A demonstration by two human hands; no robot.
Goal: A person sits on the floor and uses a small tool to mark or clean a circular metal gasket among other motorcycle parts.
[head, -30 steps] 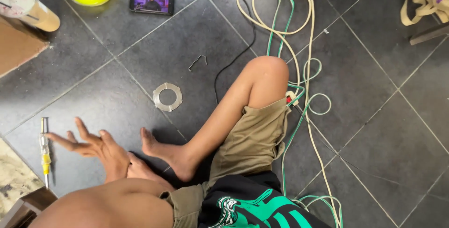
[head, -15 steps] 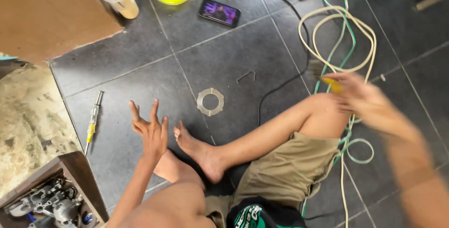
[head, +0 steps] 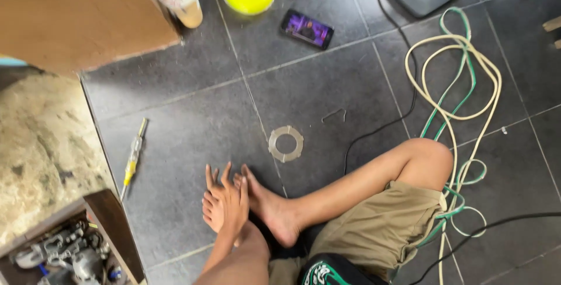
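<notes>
The left hand point(head: 227, 203) is resting open and empty on the person's feet, fingers spread; the right hand is lying out of view. A flat metal ring point(head: 286, 143) is lying on the tiled floor point(head: 193, 115) just beyond the toes, and a yellow-handled screwdriver point(head: 133, 157) is lying well apart to the left.

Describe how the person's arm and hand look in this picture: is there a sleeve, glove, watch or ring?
Only one arm shows, and which it is cannot be told for sure. The hand is bare, with no glove and no visible ring. The forearm is bare too: no sleeve, watch or band. Lower down the person wears khaki shorts and a black garment with a green and white pattern.
</notes>
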